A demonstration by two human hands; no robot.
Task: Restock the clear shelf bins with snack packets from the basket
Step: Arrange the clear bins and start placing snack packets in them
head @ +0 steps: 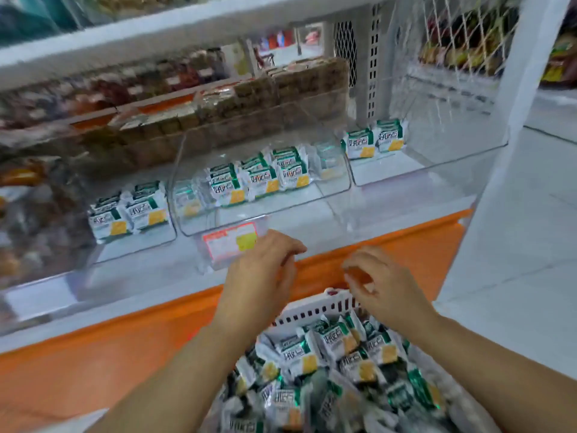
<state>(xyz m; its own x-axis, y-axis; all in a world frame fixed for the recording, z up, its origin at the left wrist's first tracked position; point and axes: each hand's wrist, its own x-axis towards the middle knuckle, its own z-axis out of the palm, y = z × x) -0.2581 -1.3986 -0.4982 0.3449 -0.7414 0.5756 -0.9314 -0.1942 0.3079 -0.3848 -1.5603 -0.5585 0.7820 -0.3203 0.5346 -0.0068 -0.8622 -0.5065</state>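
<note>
The left hand [265,276] and right hand [385,287] are held above the white basket [309,312] of green-and-white snack packets [331,345], each grip loosely apart, below the clear middle bin [281,210].

The snack packets [331,364] heaped in the white slotted basket [312,310] are white with green bands, a yellow square and dark lettering, as are those in the clear bins [262,214]. The shelf [93,348] front is bright orange below a white edge. A red-bordered white label [231,242] carries a yellow patch.

White shelving [199,17], orange base [93,348]
</note>
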